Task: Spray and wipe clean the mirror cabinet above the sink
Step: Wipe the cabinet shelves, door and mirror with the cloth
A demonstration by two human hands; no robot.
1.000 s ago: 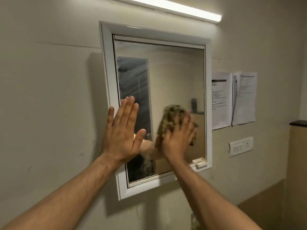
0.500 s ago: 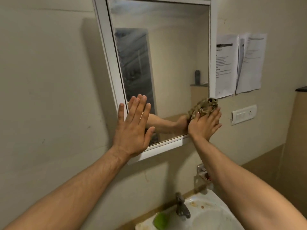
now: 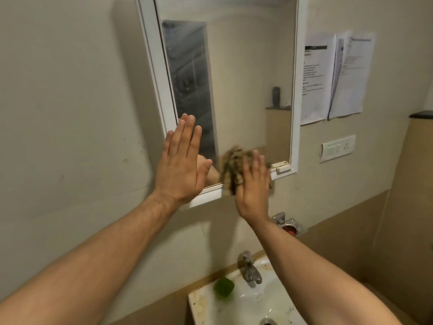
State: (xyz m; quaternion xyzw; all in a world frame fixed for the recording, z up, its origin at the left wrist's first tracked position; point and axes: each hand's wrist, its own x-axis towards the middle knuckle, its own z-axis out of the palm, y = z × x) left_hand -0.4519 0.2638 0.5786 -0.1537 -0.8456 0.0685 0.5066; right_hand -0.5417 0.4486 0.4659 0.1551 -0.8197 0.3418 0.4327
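Wiping low on the mirror cabinet (image 3: pixel 246 66) above the sink (image 3: pixel 195 303), apparently past spraying and finishing at the bottom rail. Bracing its lower-left frame with the flat, straight-fingered, empty left hand (image 3: pixel 181 170); pressing the cloth (image 3: pixel 230 170) to the glass with the right hand (image 3: pixel 254 191), fingers extended.

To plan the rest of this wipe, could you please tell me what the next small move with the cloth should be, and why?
Probably slide the mottled brown cloth rightward along the bottom edge of the white-framed mirror cabinet, toward the white latch. The right hand presses it mid-edge, that corner lies uncovered, and the left hand, flat on the lower-left frame, steadies the door.
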